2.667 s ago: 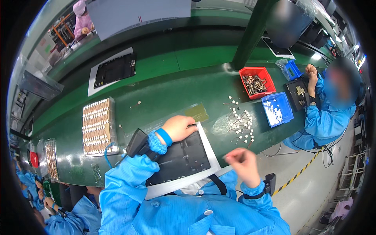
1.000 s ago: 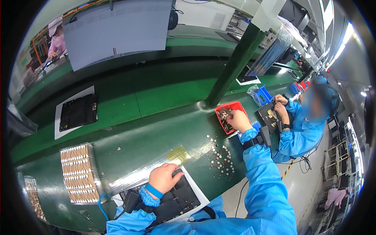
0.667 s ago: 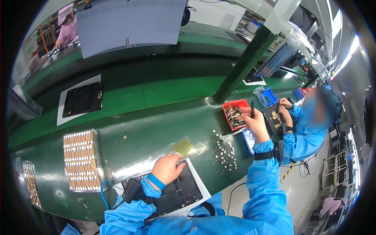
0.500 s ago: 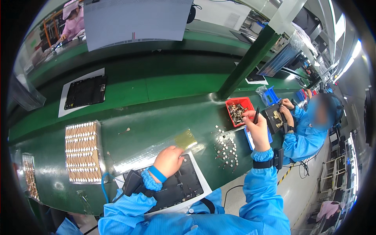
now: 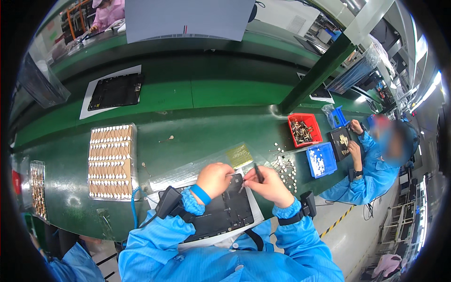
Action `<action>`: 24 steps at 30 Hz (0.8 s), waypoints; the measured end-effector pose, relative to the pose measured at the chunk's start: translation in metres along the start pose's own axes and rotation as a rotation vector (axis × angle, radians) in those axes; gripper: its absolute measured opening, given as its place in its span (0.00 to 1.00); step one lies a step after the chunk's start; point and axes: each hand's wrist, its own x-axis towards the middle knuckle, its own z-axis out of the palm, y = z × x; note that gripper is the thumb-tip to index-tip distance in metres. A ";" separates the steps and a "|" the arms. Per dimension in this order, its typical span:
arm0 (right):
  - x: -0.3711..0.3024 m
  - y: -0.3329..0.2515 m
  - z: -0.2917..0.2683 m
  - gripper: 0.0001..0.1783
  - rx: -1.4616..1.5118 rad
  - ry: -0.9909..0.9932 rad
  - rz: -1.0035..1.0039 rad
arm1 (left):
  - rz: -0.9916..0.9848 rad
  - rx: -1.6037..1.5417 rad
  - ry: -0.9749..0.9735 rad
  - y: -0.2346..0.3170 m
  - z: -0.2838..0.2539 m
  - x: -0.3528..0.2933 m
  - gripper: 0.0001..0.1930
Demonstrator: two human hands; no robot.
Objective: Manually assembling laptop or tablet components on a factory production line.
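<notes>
A flat black device panel (image 5: 221, 214) lies on a white sheet (image 5: 259, 217) at the bench's front edge, right before me. Over its upper edge, my left hand (image 5: 213, 181) is closed in a pinch; what sits at the fingertips is too small to name. Close beside it, my right hand (image 5: 271, 187) grips black tweezers (image 5: 258, 173), which stand upright between thumb and fingers. A small greyish strip (image 5: 241, 189) shows just under the right fingertips; I cannot tell whether they hold it. Clear film with a yellow patch (image 5: 239, 156) lies beyond both hands.
Small white-headed wired parts (image 5: 286, 171) lie scattered to the right, near a red bin (image 5: 304, 143) of metal parts and a blue bin (image 5: 322, 160). At left stands a tray of white-tipped wired parts (image 5: 111, 162). A co-worker (image 5: 371, 174) sits at right.
My right hand has come from beside the red bin to the panel, still with the tweezers. My left hand has shifted slightly, its fingers now pinched. The whole view has turned a little.
</notes>
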 end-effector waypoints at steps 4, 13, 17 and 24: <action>0.022 0.037 0.009 0.06 -0.294 0.041 -0.078 | 0.003 0.019 0.030 -0.001 0.004 -0.001 0.07; 0.033 0.032 0.020 0.08 -0.576 0.145 -0.119 | 0.000 0.042 0.030 -0.003 0.004 -0.002 0.07; 0.036 0.042 0.021 0.10 -0.648 0.179 -0.100 | 0.001 0.055 0.043 -0.002 0.005 -0.002 0.06; 0.036 0.043 0.019 0.10 -0.506 0.156 -0.025 | 0.013 0.042 0.076 -0.001 0.007 -0.004 0.06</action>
